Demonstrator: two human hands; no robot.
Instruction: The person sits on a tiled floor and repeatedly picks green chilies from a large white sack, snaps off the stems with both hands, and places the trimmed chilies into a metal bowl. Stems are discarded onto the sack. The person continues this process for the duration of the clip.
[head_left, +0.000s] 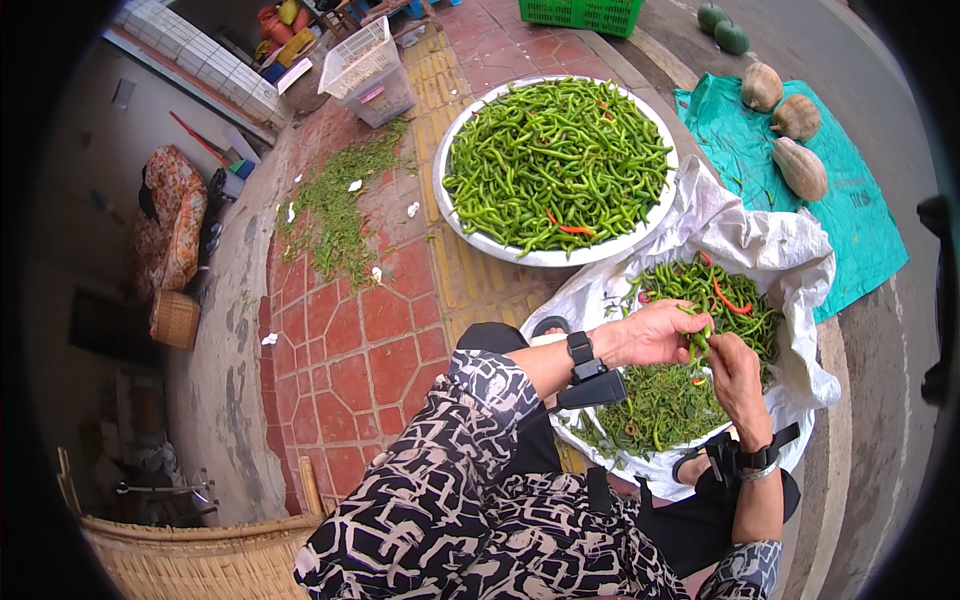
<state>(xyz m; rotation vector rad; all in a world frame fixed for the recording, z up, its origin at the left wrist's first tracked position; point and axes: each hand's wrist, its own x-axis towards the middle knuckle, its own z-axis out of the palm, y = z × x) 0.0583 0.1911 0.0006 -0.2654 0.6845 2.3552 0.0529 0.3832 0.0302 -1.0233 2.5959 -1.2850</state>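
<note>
My left hand (654, 331) holds a few green chili peppers (699, 342) between thumb and fingers. Against their right end, my right hand (738, 375) has its thumb and fingertips pinched together; what lies inside that pinch is hidden. Both hands are above an opened white woven sack (780, 247) spread on the ground between my feet. Green chilies with a few red ones (739, 296) lie in its far part, and a heap of stems and leaf scraps (660, 412) in the near part. Beyond it, a large metal basin (517, 255) is heaped with green chilies (559, 161).
Plant scraps (337, 202) litter the red paving tiles (397, 360) at left. A plastic crate stack (371, 75) and green crate (577, 15) stand farther off. Three pale squashes (799, 169) rest on a teal sheet (855, 225) beside the road. Behind left is a woven chair (202, 555).
</note>
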